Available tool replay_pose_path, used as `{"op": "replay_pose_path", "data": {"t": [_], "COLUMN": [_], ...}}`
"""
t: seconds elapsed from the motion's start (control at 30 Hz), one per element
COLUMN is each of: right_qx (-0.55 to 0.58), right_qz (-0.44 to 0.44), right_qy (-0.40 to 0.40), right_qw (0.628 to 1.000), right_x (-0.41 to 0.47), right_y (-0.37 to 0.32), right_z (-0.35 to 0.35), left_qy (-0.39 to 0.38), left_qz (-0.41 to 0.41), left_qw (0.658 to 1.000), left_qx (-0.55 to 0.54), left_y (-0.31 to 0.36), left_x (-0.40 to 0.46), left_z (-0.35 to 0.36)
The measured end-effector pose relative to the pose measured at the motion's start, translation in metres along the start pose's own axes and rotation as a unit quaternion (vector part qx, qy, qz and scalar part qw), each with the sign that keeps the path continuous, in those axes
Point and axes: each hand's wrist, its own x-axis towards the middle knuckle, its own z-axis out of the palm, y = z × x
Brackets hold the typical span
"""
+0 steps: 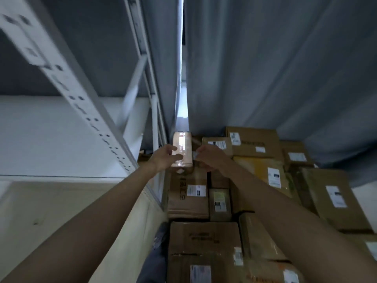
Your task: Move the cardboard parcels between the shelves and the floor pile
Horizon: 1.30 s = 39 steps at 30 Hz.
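Observation:
A small tape-wrapped cardboard parcel [183,144] lies at the far end of the floor pile [204,237], lit by the gap in the curtains. My left hand [165,157] reaches out to its left side with spread, relaxed fingers that touch or nearly touch it. My right hand [208,156] is at the parcel's right edge, fingers bent toward it; I cannot tell whether they grip it. Both arms are stretched forward over the pile.
White metal shelving [85,111] stands on the left, its pale shelf board [51,135] bare. Grey curtains [275,68] hang behind and to the right. Several labelled brown boxes [255,141] and a yellow one [263,170] cover the floor.

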Motion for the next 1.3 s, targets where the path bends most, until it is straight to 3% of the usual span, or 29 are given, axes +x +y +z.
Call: {"op": "replay_pose_path", "data": {"t": [0.33, 0.43, 0.7, 1.03, 1.3], "right_qx": [-0.07, -0.092, -0.098, -0.05, -0.057], "right_qz": [-0.155, -0.198, -0.311, -0.373, -0.377], "right_qy": [-0.045, -0.047, -0.144, -0.042, 0.064], "right_qw": [0.984, 0.975, 0.934, 0.926, 0.922], "right_x": [-0.117, -0.143, -0.202, -0.225, -0.21], "right_y": [-0.173, -0.221, -0.343, -0.453, -0.5], "right_z": [0.017, 0.03, 0.116, 0.244, 0.291], "left_qy": [0.028, 0.055, 0.129, 0.245, 0.282], "left_qz": [0.102, 0.111, 0.144, 0.189, 0.207], "left_qw": [0.992, 0.99, 0.977, 0.946, 0.933], "left_qx": [0.076, 0.073, 0.089, 0.096, 0.091], "left_y": [0.069, 0.073, 0.058, 0.019, -0.006], "left_x": [-0.157, -0.189, -0.265, -0.314, -0.306], "left_z": [-0.14, -0.184, -0.3, -0.457, -0.525]}}
